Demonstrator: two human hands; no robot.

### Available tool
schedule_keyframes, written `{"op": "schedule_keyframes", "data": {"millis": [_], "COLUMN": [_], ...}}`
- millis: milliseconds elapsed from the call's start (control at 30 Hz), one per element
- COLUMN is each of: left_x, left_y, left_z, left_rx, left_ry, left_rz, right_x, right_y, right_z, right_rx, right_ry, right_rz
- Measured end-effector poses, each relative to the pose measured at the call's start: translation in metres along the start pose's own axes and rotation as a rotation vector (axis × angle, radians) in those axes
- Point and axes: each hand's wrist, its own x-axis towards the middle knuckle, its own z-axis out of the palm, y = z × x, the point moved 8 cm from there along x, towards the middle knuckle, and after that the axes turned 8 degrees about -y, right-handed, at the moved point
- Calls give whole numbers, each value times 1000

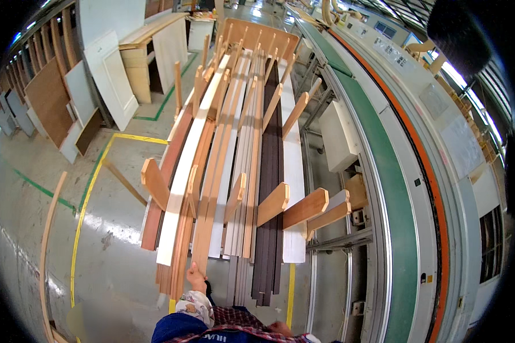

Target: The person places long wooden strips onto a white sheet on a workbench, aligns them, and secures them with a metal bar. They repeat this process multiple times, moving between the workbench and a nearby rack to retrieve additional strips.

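My left hand [197, 278] is closed on the near end of a long tan wooden strip [203, 237], its thumb lying on top. Close by on the left are a white strip [174, 223] and a stack of orange-brown strips [180, 271]. To the right lie grey strips [240, 243] and dark brown strips [267, 257], all running lengthwise away from me. Low in front of my body, my right hand [280, 327] shows only in part, and its fingers cannot be made out.
Wooden dividers [273, 204] stand upright between the strips. On the right runs a long machine with a green belt [392, 188] and an orange band. Door panels [110, 80] and boards [50, 106] lean at the left. Yellow tape [80, 228] marks the floor beside a tall wooden strip [47, 251].
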Motion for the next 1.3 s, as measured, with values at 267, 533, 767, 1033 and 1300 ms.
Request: {"op": "schedule_keyframes", "data": {"millis": [267,533,767,1033,1300], "left_x": [-158,-493,-747,-892,-708], "left_y": [-6,42,33,-16,106], "left_z": [-163,-304,-475,-645,-483], "left_rx": [400,357,246,674,1595], "left_ry": [248,346,648,1046,532], "left_rz": [252,84,-32,-143,427], "right_x": [24,-25,-52,-115,-244], "right_y": [-155,-266,-299,-279,-274], "right_z": [-103,-16,61,149,238], "right_rx": [-80,729,1423,1266,1210], "right_ry": [140,-880,-1139,-985,-888], "right_rz": [-719,-536,-559,-732,-683]}}
